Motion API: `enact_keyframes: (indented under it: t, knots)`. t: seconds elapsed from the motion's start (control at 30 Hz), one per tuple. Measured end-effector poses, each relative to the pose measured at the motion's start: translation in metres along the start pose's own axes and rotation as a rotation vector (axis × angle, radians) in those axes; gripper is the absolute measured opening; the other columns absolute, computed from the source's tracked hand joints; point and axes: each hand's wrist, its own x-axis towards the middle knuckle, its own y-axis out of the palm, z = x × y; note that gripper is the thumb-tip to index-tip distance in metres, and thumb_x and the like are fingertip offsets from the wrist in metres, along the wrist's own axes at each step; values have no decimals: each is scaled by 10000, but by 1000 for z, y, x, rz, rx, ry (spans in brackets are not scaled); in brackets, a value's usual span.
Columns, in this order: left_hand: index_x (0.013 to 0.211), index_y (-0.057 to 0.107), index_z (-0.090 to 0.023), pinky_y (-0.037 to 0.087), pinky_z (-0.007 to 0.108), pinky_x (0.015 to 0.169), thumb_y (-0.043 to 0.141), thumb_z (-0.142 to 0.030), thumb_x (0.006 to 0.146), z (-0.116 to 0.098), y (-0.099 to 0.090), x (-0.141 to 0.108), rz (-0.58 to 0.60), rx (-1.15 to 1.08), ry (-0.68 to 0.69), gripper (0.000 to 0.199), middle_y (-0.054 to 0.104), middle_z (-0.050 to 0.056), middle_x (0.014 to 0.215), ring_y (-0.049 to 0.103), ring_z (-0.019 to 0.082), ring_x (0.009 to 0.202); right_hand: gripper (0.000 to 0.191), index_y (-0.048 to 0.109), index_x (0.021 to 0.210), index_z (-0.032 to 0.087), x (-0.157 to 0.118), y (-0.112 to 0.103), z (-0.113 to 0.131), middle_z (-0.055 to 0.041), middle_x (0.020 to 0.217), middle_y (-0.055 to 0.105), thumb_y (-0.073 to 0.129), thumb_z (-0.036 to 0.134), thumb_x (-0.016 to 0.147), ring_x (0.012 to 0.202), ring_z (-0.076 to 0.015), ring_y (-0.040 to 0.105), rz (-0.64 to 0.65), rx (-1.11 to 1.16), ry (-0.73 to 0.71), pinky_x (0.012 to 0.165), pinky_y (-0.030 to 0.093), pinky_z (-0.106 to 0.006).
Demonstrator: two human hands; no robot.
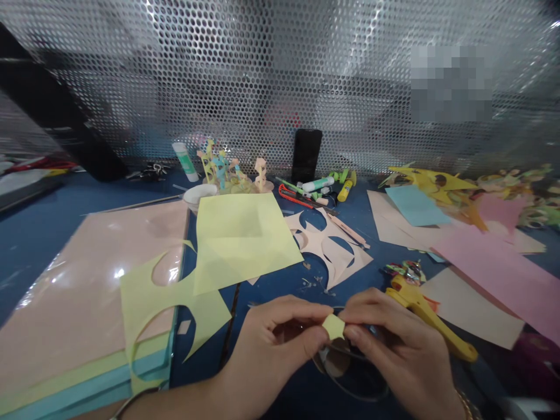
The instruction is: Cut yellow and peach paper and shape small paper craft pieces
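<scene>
At the near edge of the blue table (35, 233), the left hand (271, 344) and right hand (394, 338) are half closed, fingertips of both pinching one small yellow scrap (333, 326) between them, held above the table. Scrap is thin, matte, angular paper. Under the hands lie dark sunglasses (350, 379), partly hidden; a yellow-handled tool (424, 309) sits just right of them. Cut so far: a yellow sheet (161, 297) left of the hands, with large curved bites removed, lying over a glossy paper stack (79, 291) in pink, yellow and blue, plus a peach sheet (332, 245) with similar arc-shaped holes. No cuts visible in the creased yellow square (245, 239), which overlaps the cut yellow sheet, or in the stack's top pink sheet. Right side: a loose pink sheet (494, 262), a blue sheet (415, 204) and a heap of mixed paper pieces (516, 198). Back row: small paper figures (231, 169) on a round base, between a glue tube (186, 161) and a black phone (306, 156), with an orange-handled cutter (291, 195) in front, all against a perforated metal screen (280, 76).
</scene>
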Motion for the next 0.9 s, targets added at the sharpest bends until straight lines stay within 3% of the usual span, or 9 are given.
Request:
enact_keyframes:
  t: [0.47, 0.9]
  knots:
    - [1031, 725, -288, 528, 230, 662, 590, -163, 837, -5, -5, -1, 102, 159, 145, 267, 666, 39, 868, 645, 135, 733, 174, 651, 872, 263, -1, 1, -1, 21, 797, 644, 619, 96, 834, 738, -111, 628, -13, -23, 0, 643, 508, -198]
    - [915, 763, -284, 552, 228, 655, 703, -243, 772, 0, -1, -2, 61, 13, -41, 160, 674, 23, 803, 657, 132, 693, 120, 653, 891, 222, -1, -1, 2, -1, 792, 678, 624, 121, 833, 726, -123, 649, -6, -198, -162, 649, 539, -189]
